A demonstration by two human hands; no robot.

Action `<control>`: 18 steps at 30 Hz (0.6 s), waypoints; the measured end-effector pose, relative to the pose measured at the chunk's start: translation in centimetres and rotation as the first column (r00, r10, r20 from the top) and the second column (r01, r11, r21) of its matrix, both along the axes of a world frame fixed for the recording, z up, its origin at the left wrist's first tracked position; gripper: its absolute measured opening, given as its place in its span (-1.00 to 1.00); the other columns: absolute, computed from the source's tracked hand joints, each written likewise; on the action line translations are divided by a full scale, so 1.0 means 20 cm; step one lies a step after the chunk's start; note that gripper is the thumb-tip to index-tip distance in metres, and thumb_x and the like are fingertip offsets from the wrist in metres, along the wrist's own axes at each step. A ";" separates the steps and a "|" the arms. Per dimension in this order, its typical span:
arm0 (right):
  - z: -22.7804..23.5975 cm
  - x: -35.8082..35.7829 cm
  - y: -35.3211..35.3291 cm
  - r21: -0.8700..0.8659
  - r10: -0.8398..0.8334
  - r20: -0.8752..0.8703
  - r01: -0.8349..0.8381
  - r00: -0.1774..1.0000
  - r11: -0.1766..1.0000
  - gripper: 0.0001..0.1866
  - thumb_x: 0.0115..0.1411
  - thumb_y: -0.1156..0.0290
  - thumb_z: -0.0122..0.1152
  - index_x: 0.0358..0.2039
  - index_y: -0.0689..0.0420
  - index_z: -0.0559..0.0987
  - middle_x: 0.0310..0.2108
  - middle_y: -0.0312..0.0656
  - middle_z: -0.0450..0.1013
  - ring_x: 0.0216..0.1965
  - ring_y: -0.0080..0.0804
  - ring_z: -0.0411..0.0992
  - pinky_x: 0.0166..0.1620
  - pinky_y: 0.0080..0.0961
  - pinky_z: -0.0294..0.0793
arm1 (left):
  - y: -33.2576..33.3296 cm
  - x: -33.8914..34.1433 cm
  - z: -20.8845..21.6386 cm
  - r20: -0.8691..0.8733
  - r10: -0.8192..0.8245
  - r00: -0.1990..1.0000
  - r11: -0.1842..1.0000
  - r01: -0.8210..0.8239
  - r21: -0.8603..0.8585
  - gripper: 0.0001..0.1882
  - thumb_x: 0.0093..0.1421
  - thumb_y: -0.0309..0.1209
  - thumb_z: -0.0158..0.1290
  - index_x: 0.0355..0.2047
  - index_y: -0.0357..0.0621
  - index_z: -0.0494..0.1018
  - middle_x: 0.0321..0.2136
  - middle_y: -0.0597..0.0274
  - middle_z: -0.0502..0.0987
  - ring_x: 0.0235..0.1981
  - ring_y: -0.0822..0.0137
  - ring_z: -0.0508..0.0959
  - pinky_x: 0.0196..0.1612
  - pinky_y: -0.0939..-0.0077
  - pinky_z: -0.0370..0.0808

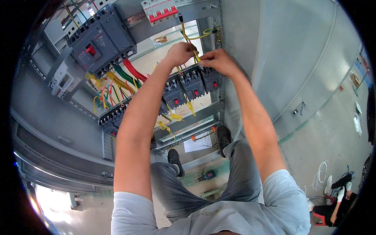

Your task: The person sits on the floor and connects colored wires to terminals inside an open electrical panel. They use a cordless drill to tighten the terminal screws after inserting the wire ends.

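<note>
Above the right end of a row of dark moulded-case circuit breakers (192,83), my two hands meet at a thin yellow wire (197,57). My left hand (181,54) is closed on it, though its fingertips are partly turned away. From the other side, my right hand (218,62) pinches it between thumb and fingers. Other thin wires run up from there toward a small breaker with red toggles (161,13). A yellow-green wire (201,37) loops to the cabinet's side. The wire's lower end is hard to make out.
A large breaker (100,41) sits upper left, with thick red cables (135,70) below it. Grey cabinet panels (243,31) rise at the right. A power drill (206,175) lies between my feet, near a paper sheet (197,143). Another person (338,199) is at lower right.
</note>
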State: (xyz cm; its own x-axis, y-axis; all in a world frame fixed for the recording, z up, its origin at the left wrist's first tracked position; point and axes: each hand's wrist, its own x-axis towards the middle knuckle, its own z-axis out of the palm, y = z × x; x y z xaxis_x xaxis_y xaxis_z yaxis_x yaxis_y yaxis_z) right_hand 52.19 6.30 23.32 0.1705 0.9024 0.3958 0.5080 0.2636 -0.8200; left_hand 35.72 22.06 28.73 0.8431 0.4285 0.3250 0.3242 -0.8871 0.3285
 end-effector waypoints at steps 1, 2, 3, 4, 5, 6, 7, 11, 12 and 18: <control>0.00 0.00 0.01 0.007 0.044 -0.002 -0.044 0.999 0.999 -0.58 0.10 0.22 0.48 -0.10 0.22 0.72 -0.21 -0.08 0.68 -0.18 -0.41 0.62 -0.06 -0.40 0.56 | -0.01 0.00 0.00 0.027 0.021 0.999 1.000 -0.021 0.003 -0.58 0.24 -0.15 0.20 -0.08 -0.26 0.64 -0.19 -0.11 0.69 -0.16 0.06 0.69 -0.03 0.24 0.55; 0.00 0.00 0.01 0.045 0.053 -0.003 -0.053 0.999 0.998 -0.61 0.11 0.23 0.48 -0.13 0.23 0.71 -0.24 -0.10 0.68 -0.20 -0.41 0.61 -0.08 -0.40 0.56 | -0.02 0.01 -0.01 0.054 0.042 0.998 0.999 -0.042 0.006 -0.58 0.24 -0.14 0.20 -0.10 -0.26 0.65 -0.20 -0.11 0.69 -0.17 0.05 0.69 -0.03 0.23 0.56; -0.01 -0.01 0.02 0.083 0.062 -0.002 -0.061 0.998 0.995 -0.63 0.12 0.25 0.47 -0.16 0.23 0.71 -0.27 -0.13 0.67 -0.23 -0.42 0.61 -0.09 -0.40 0.56 | -0.03 0.01 -0.01 0.081 0.063 0.995 0.998 -0.064 0.008 -0.58 0.24 -0.14 0.20 -0.12 -0.26 0.65 -0.21 -0.11 0.69 -0.17 0.04 0.69 -0.04 0.22 0.56; -0.01 -0.02 0.03 0.123 0.073 -0.002 -0.072 0.997 0.990 -0.66 0.12 0.26 0.47 -0.19 0.24 0.70 -0.31 -0.16 0.67 -0.25 -0.43 0.60 -0.11 -0.40 0.55 | -0.04 0.01 -0.01 0.087 0.094 0.992 0.995 -0.096 0.019 -0.58 0.23 -0.12 0.20 -0.14 -0.27 0.66 -0.21 -0.11 0.69 -0.18 0.02 0.69 -0.04 0.21 0.56; -0.01 -0.03 0.05 0.140 0.087 -0.004 -0.086 0.996 0.986 -0.69 0.13 0.29 0.46 -0.21 0.23 0.68 -0.33 -0.17 0.65 -0.27 -0.44 0.59 -0.13 -0.39 0.55 | -0.04 0.01 0.00 0.093 0.124 0.988 0.991 -0.127 0.030 -0.57 0.23 -0.11 0.20 -0.15 -0.28 0.66 -0.22 -0.11 0.69 -0.19 0.01 0.69 -0.05 0.20 0.56; -0.02 -0.05 0.06 0.156 0.101 -0.005 -0.099 0.995 0.983 -0.72 0.14 0.31 0.45 -0.24 0.23 0.66 -0.36 -0.19 0.63 -0.28 -0.45 0.57 -0.16 -0.38 0.54 | -0.05 0.01 0.00 0.101 0.154 0.983 0.987 -0.158 0.040 -0.56 0.23 -0.10 0.20 -0.17 -0.28 0.66 -0.23 -0.12 0.69 -0.19 -0.01 0.69 -0.06 0.18 0.56; -0.04 -0.07 0.07 0.172 0.113 -0.009 -0.110 0.994 0.979 -0.75 0.14 0.34 0.44 -0.26 0.23 0.63 -0.39 -0.20 0.61 -0.30 -0.46 0.56 -0.18 -0.37 0.53 | -0.06 0.01 0.00 0.108 0.156 0.982 0.986 -0.161 0.040 -0.56 0.22 -0.10 0.20 -0.18 -0.29 0.66 -0.23 -0.12 0.69 -0.20 -0.02 0.69 -0.07 0.18 0.56; -0.10 -0.10 0.04 0.263 -0.166 0.304 0.085 0.938 0.961 -0.77 0.14 0.44 0.44 -0.27 0.22 0.56 -0.43 -0.18 0.54 -0.37 -0.33 0.50 -0.22 -0.37 0.50 | -0.11 0.01 0.02 0.081 0.143 0.986 0.989 -0.146 0.036 -0.59 0.19 -0.15 0.21 -0.19 -0.29 0.67 -0.24 -0.07 0.70 -0.19 0.02 0.69 -0.06 0.21 0.57; -0.13 -0.09 0.04 0.327 -0.187 0.317 0.078 0.930 0.942 -0.75 0.09 0.44 0.47 -0.28 0.23 0.58 -0.42 -0.09 0.55 -0.38 -0.20 0.51 -0.24 -0.30 0.51 | -0.13 0.02 0.02 0.059 0.133 0.989 0.990 -0.135 0.033 -0.61 0.18 -0.17 0.21 -0.19 -0.28 0.67 -0.23 -0.04 0.70 -0.19 0.06 0.70 -0.05 0.24 0.57; -0.12 -0.06 -0.02 0.149 -0.067 0.192 0.039 0.979 0.988 -0.78 0.09 0.43 0.48 -0.31 0.22 0.63 -0.45 -0.19 0.55 -0.40 -0.45 0.49 -0.25 -0.43 0.49 | 0.12 0.07 0.10 0.114 0.188 0.975 0.946 -0.149 -0.289 -0.73 0.15 -0.39 0.17 -0.17 -0.23 0.67 -0.20 0.13 0.71 -0.20 0.25 0.67 -0.03 0.32 0.56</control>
State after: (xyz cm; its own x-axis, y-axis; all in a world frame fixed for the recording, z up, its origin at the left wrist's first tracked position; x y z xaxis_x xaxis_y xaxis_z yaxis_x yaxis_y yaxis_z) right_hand 51.07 5.91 20.97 0.1228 0.8252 0.5514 0.6715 0.3400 -0.6584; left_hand 37.12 24.43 30.65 0.7059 0.6500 0.2815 0.3949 -0.6910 0.6054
